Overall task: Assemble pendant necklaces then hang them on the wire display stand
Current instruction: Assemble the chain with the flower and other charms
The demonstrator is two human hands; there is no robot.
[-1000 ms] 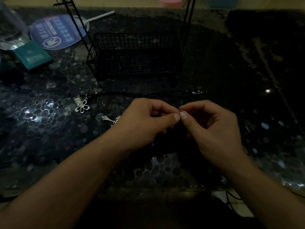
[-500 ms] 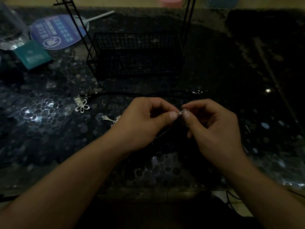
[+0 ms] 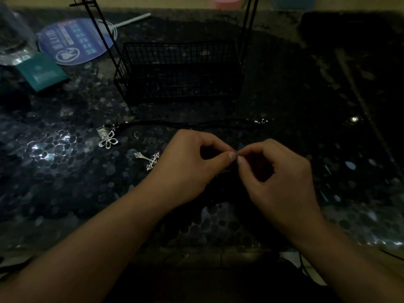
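From the head camera, your left hand (image 3: 192, 162) and right hand (image 3: 277, 173) meet just above the dark pebble-patterned worktop (image 3: 65, 182), thumbs and forefingers tip to tip. Both grips are pinched on a tiny silver metal fitting (image 3: 236, 152) held between them; it is too small and dim to tell what kind of piece it is. The other fingers of both hands are curled in.

A dark cord seems to hang below your fingertips, but the light is too poor to be sure. Another thin black cord (image 3: 185, 123) lies stretched across the worktop just beyond your hands, with a small silver clasp (image 3: 261, 121) at its right end.

Left of your left hand, a silver cross-shaped pendant (image 3: 150, 160) lies flat, nearly touching your wrist. Further left lies a silver open-petal flower pendant (image 3: 108, 139), with a small loose silver ring (image 3: 137, 134) beside it.

The black wire display stand (image 3: 179, 68) with its basket base stands behind the cord. At far left lie a round blue printed hand fan (image 3: 74, 40) and a teal card packet (image 3: 41, 71).
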